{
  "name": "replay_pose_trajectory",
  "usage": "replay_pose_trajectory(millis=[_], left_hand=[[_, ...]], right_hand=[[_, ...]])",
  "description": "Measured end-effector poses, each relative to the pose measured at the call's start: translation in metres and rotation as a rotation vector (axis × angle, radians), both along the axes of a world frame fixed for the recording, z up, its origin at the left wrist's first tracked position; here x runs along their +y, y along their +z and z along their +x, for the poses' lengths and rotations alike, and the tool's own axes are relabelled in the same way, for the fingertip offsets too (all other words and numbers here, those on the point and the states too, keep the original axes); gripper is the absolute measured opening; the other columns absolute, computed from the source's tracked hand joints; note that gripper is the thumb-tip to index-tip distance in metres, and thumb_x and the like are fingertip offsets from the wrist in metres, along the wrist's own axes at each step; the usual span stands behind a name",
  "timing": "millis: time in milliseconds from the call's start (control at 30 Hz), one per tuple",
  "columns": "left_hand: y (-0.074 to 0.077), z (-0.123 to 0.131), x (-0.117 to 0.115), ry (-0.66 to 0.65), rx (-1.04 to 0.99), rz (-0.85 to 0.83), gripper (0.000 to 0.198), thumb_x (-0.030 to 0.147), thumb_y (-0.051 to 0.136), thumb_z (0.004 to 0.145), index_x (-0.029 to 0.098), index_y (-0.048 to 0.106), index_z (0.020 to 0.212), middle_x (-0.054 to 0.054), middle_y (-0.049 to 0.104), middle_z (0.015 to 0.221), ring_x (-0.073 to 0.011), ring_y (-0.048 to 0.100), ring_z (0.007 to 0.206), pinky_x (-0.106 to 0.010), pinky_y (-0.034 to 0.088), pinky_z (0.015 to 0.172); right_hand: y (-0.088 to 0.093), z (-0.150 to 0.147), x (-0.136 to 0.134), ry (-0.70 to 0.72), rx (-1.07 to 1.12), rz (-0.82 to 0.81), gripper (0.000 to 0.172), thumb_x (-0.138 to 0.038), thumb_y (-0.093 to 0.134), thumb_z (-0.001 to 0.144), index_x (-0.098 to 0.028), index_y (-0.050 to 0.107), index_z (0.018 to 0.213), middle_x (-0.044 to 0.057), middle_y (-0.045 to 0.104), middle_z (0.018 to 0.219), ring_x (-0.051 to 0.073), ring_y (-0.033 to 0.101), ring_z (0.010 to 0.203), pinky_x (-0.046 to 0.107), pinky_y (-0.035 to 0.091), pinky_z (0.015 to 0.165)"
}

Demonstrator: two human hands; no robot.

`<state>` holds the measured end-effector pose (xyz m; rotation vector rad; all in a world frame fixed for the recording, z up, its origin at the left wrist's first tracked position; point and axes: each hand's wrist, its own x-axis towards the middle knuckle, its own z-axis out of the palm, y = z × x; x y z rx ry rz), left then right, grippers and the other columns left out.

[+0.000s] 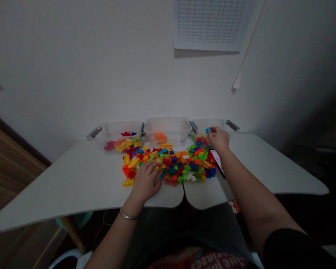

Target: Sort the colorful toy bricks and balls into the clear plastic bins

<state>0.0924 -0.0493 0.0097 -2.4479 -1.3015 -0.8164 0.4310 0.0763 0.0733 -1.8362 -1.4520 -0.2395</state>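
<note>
A heap of small plastic bricks (170,164) in red, yellow, green, blue and orange lies on the white table (81,179). My left hand (146,182) rests on the heap's near left edge, fingers spread over the bricks. My right hand (220,139) reaches over the right clear bin (204,127), fingers pinched on a small blue brick (208,130). The middle clear bin (168,130) holds orange bricks. The left clear bin (116,136) holds yellow, red, pink and blue pieces.
A phone (218,161) lies under my right forearm beside the heap. The three bins stand against the white wall (100,74). A second white table (268,168) adjoins on the right. A paper chart (210,22) hangs above.
</note>
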Motion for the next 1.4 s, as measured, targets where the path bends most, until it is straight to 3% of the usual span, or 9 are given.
replay_pose_trajectory(millis=[233, 400, 533, 633, 733, 867, 933, 1133, 1400], left_hand=[[0.003, 0.001, -0.003, 0.048, 0.001, -0.059, 0.024, 0.024, 0.060, 0.077, 0.024, 0.069, 0.099, -0.007, 0.063, 0.124, -0.0297, 0.053, 0.116, -0.060, 0.028, 0.110], [0.004, 0.001, -0.005, 0.062, 0.008, -0.062, 0.022, 0.024, 0.059, 0.078, 0.025, 0.069, 0.098, -0.005, 0.064, 0.124, -0.0290, 0.053, 0.116, -0.061, 0.022, 0.112], [0.005, 0.001, -0.005, 0.059, 0.013, -0.071, 0.023, 0.024, 0.061, 0.077, 0.026, 0.069, 0.099, -0.006, 0.064, 0.124, -0.0292, 0.053, 0.116, -0.062, 0.023, 0.112], [0.004, 0.001, -0.005, 0.052, 0.019, -0.073, 0.021, 0.027, 0.062, 0.078, 0.026, 0.069, 0.098, -0.006, 0.064, 0.124, -0.0294, 0.053, 0.116, -0.062, 0.023, 0.112], [0.003, 0.000, -0.004, 0.051, 0.033, -0.068, 0.021, 0.029, 0.062, 0.079, 0.026, 0.069, 0.099, -0.006, 0.064, 0.124, -0.0293, 0.053, 0.116, -0.061, 0.025, 0.111], [0.001, 0.000, -0.003, 0.051, 0.066, -0.052, 0.022, 0.032, 0.064, 0.080, 0.027, 0.069, 0.101, -0.005, 0.064, 0.124, -0.0296, 0.054, 0.116, -0.061, 0.027, 0.110], [0.000, 0.000, -0.003, 0.057, 0.076, -0.050, 0.022, 0.032, 0.064, 0.081, 0.028, 0.070, 0.102, -0.005, 0.064, 0.124, -0.0294, 0.054, 0.116, -0.060, 0.028, 0.110], [0.000, 0.000, -0.001, 0.060, 0.066, -0.040, 0.017, 0.030, 0.064, 0.082, 0.026, 0.070, 0.097, -0.006, 0.066, 0.120, -0.0279, 0.056, 0.113, -0.056, 0.032, 0.109], [0.000, 0.000, -0.002, 0.055, 0.041, -0.045, 0.018, 0.026, 0.063, 0.080, 0.025, 0.069, 0.096, -0.006, 0.066, 0.119, -0.0272, 0.057, 0.112, -0.054, 0.033, 0.109]], right_hand=[[-0.008, -0.001, 0.002, 0.008, -0.255, -0.151, 0.043, -0.028, 0.033, 0.091, -0.014, 0.073, 0.100, 0.016, 0.071, 0.102, 0.027, 0.058, 0.102, 0.045, 0.032, 0.101], [-0.018, 0.005, 0.005, 0.111, -0.206, -0.047, 0.039, -0.031, 0.037, 0.090, -0.015, 0.070, 0.103, 0.015, 0.069, 0.108, 0.029, 0.055, 0.111, 0.055, 0.023, 0.109], [-0.013, 0.002, 0.000, 0.190, -0.038, 0.090, 0.036, -0.031, 0.048, 0.082, -0.015, 0.067, 0.109, 0.014, 0.068, 0.110, 0.031, 0.052, 0.117, 0.057, 0.029, 0.107], [-0.004, -0.018, -0.020, 0.293, 0.006, 0.210, 0.035, -0.030, 0.051, 0.081, -0.016, 0.065, 0.110, 0.014, 0.067, 0.110, 0.030, 0.054, 0.114, 0.052, 0.037, 0.103], [-0.004, -0.053, -0.054, 0.527, -0.014, 0.237, 0.028, -0.027, 0.052, 0.084, -0.019, 0.065, 0.107, 0.011, 0.068, 0.111, 0.027, 0.058, 0.108, 0.048, 0.041, 0.101], [-0.023, -0.107, -0.102, 0.851, -0.094, 0.096, 0.020, -0.024, 0.056, 0.086, -0.022, 0.067, 0.103, 0.008, 0.068, 0.114, 0.024, 0.058, 0.111, 0.044, 0.043, 0.101], [-0.037, -0.127, -0.118, 0.917, -0.151, 0.065, 0.021, -0.024, 0.064, 0.082, -0.022, 0.068, 0.103, 0.007, 0.067, 0.118, 0.025, 0.055, 0.116, 0.045, 0.042, 0.104], [-0.067, -0.146, -0.128, 0.866, -0.279, 0.070, 0.019, -0.024, 0.064, 0.083, -0.024, 0.069, 0.101, 0.006, 0.068, 0.117, 0.027, 0.053, 0.119, 0.051, 0.036, 0.110], [-0.073, -0.148, -0.125, 0.855, -0.276, 0.089, 0.029, -0.023, 0.063, 0.082, -0.022, 0.067, 0.110, 0.008, 0.067, 0.117, 0.027, 0.055, 0.117, 0.050, 0.039, 0.109]])
